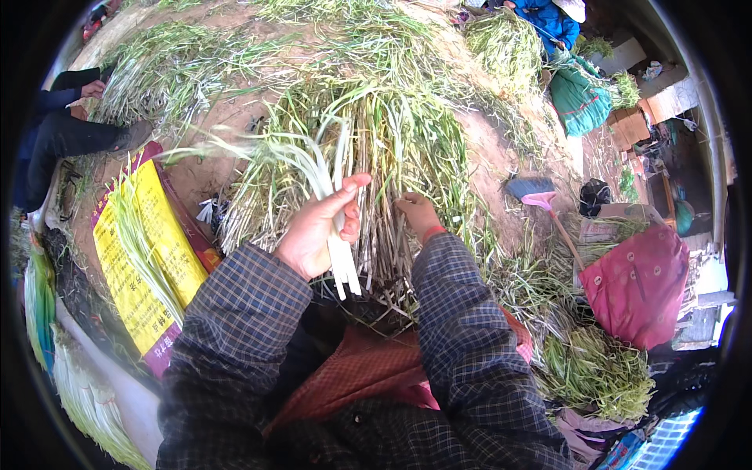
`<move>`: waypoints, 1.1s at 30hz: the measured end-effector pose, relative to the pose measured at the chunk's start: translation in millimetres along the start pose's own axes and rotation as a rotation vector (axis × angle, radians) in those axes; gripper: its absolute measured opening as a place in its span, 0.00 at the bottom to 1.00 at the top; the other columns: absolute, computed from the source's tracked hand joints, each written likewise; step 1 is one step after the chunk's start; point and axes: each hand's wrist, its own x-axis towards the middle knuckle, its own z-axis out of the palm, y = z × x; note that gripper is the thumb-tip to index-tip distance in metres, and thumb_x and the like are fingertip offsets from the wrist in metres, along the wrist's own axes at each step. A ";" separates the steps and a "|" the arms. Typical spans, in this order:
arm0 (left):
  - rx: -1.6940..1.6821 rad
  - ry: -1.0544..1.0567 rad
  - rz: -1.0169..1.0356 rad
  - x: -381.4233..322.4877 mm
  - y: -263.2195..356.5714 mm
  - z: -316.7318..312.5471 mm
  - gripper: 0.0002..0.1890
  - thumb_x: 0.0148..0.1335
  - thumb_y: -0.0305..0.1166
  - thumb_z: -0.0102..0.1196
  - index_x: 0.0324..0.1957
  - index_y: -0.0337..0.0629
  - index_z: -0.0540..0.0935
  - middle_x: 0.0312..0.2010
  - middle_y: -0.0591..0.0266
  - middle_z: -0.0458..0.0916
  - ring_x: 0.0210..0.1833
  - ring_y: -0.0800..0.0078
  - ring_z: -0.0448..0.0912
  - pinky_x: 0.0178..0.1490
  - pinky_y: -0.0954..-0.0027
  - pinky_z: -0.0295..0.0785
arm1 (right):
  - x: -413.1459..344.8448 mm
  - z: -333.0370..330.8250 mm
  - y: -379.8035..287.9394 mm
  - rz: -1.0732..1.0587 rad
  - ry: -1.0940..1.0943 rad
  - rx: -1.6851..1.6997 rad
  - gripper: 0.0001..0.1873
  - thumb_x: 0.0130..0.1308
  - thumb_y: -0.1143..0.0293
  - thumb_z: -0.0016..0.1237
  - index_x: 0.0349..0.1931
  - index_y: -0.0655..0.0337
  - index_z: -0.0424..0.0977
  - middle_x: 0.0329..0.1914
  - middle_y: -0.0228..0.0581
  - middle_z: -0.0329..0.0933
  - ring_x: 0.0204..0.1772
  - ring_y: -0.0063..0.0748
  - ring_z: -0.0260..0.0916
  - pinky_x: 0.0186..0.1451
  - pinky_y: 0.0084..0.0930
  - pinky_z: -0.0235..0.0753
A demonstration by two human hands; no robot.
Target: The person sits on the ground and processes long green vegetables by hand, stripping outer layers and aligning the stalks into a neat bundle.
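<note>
My left hand (326, 226) is closed around a small bunch of long leafy stalks (342, 258), their clean white ends pointing down and their green leaves fanning up and to the left. My right hand (418, 214) is at the front of a large heap of leafy stalks (382, 141), with fingertips against it; whether a stalk is between them cannot be told. On the left, more green stalks (147, 247) lie along a yellow and purple printed sack (126, 282).
A person in dark trousers (47, 141) sits at far left; another in blue (543, 20) works at top right. A pink broom or dustpan (539, 200), a pink cloth (637, 285) and a green sack (578, 100) are on the right. Bundled stalks (94, 405) lie at lower left.
</note>
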 end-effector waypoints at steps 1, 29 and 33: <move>-0.012 -0.003 -0.005 -1.0 0.4 3.1 0.14 0.59 0.34 0.47 0.46 0.45 0.72 0.17 0.75 0.66 0.18 0.86 0.63 0.20 0.86 0.57 | -2.7 -4.5 -7.3 0.015 -0.007 0.091 0.13 0.53 0.70 0.46 0.39 0.62 0.70 0.27 0.32 0.69 0.28 0.20 0.63 0.30 0.15 0.63; 0.429 0.098 0.225 11.9 -44.6 -3.4 0.08 0.54 0.29 0.53 0.31 0.45 0.67 0.28 0.67 0.74 0.31 0.82 0.71 0.25 0.81 0.63 | -165.2 -9.2 -29.0 -0.339 -0.278 0.401 0.06 0.60 0.71 0.43 0.34 0.63 0.70 0.27 0.28 0.70 0.32 0.17 0.63 0.38 0.17 0.65; 0.208 0.218 0.361 15.9 -33.0 -11.2 0.08 0.54 0.26 0.51 0.29 0.46 0.65 0.28 0.64 0.73 0.28 0.81 0.69 0.24 0.82 0.62 | -161.5 -24.9 -32.7 -0.277 -0.164 0.885 0.08 0.59 0.70 0.41 0.21 0.56 0.70 0.26 0.31 0.75 0.29 0.27 0.70 0.42 0.29 0.70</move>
